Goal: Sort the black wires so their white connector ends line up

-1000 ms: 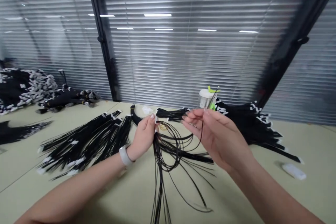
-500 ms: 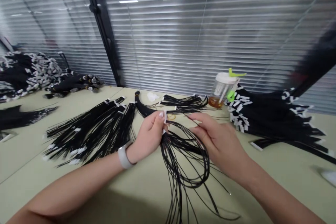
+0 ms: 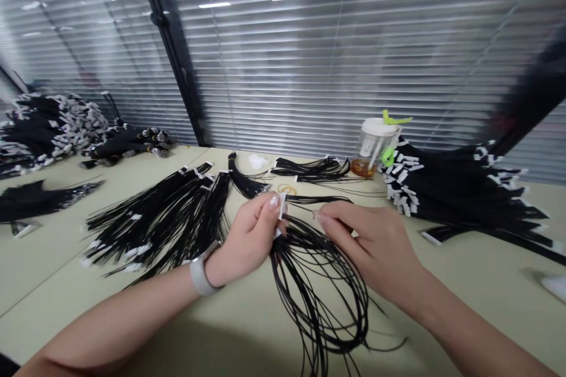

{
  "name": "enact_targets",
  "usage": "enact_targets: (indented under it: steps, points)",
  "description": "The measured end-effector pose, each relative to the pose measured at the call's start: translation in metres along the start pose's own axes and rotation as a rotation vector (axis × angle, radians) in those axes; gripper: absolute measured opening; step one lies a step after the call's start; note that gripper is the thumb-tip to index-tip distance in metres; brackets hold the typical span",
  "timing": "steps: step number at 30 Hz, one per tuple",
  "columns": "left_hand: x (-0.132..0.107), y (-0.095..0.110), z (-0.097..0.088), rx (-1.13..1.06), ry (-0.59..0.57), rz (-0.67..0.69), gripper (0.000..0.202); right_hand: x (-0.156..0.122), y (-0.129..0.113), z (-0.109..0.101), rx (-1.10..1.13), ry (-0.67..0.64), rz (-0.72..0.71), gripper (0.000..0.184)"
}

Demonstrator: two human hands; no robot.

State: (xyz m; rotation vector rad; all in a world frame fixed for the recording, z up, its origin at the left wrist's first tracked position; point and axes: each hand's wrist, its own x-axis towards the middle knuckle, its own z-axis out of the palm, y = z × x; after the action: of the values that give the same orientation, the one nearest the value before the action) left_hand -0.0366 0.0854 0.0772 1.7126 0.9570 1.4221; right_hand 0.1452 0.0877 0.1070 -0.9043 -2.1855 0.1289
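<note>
My left hand (image 3: 250, 238), with a white band on the wrist, is closed around the white-tagged top of a bundle of thin black cords (image 3: 318, 283) that loops down over the pale green table (image 3: 66, 271). My right hand (image 3: 367, 244) sits just to the right of it, fingers pinched on one of the same cords near the tagged end. Both hands hover a little above the table top.
A fan of black tagged cords (image 3: 168, 212) lies left of my hands. A larger heap (image 3: 460, 188) lies at the right. A clear cup with a white lid (image 3: 374, 147) stands behind, with rubber bands (image 3: 287, 189) close by. More heaps (image 3: 48, 129) sit far left.
The right hand came down from a raised pinch to the bundle beside the left hand. The cord loops have spread lower on the table. The view shifted slightly.
</note>
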Motion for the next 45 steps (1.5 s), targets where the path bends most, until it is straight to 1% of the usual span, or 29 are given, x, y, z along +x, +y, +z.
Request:
enact_targets:
  steps: [3,6,9,12,15,17,23,24,26,29,31,33,35,38,40,42,45]
  points:
    - [-0.001,0.001,0.000,0.041,-0.003,0.022,0.035,0.000,0.000,0.000,-0.015,-0.029,-0.003,0.021]
    - [-0.001,0.002,0.000,0.108,-0.010,0.040,0.038,0.000,0.000,-0.001,-0.038,-0.029,-0.036,0.021]
    - [-0.001,0.003,-0.001,0.152,-0.010,0.052,0.038,-0.002,0.003,-0.001,-0.096,0.027,-0.133,0.017]
    - [-0.001,0.006,-0.001,0.184,-0.027,0.051,0.037,-0.005,0.009,0.000,-0.284,0.105,-0.269,0.016]
    - [0.000,0.008,-0.002,0.217,-0.051,0.040,0.037,-0.008,0.014,-0.001,-0.484,0.106,-0.412,0.023]
    - [0.001,0.011,-0.003,0.230,-0.073,0.016,0.036,-0.008,0.016,-0.002,-0.538,0.085,-0.485,0.025]
    - [0.004,0.018,-0.006,0.229,-0.133,-0.058,0.038,-0.005,0.016,-0.005,-0.578,0.098,-0.544,0.025]
    - [0.004,0.018,-0.006,0.218,-0.143,-0.071,0.039,-0.005,0.016,-0.005,-0.574,0.095,-0.543,0.026]
    - [0.004,0.019,-0.006,0.210,-0.160,-0.086,0.040,-0.005,0.015,-0.004,-0.523,0.074,-0.482,0.025]
    - [0.002,0.019,-0.004,0.272,-0.169,-0.068,0.038,-0.005,0.012,-0.001,-0.326,0.002,-0.302,0.022]
    - [0.000,0.019,-0.002,0.326,-0.167,-0.047,0.037,-0.005,0.009,0.002,-0.215,-0.058,-0.205,0.023]
    - [-0.001,0.019,-0.001,0.323,-0.171,-0.041,0.037,-0.005,0.007,0.005,-0.172,-0.098,-0.149,0.026]
    - [-0.001,0.019,-0.001,0.258,-0.192,-0.055,0.037,-0.005,0.006,0.007,-0.121,-0.121,-0.124,0.027]
    - [0.001,0.019,-0.001,0.153,-0.225,-0.087,0.038,-0.005,0.006,0.009,0.032,-0.093,-0.093,0.025]
    - [0.001,0.020,-0.001,0.152,-0.228,-0.085,0.038,-0.006,0.006,0.011,0.089,-0.066,-0.079,0.023]
    - [0.000,0.020,-0.001,0.211,-0.227,-0.064,0.038,-0.007,0.006,0.013,0.063,-0.047,-0.086,0.023]
    - [-0.002,0.022,0.000,0.391,-0.206,-0.018,0.036,-0.006,0.005,0.014,-0.013,0.003,-0.062,0.027]
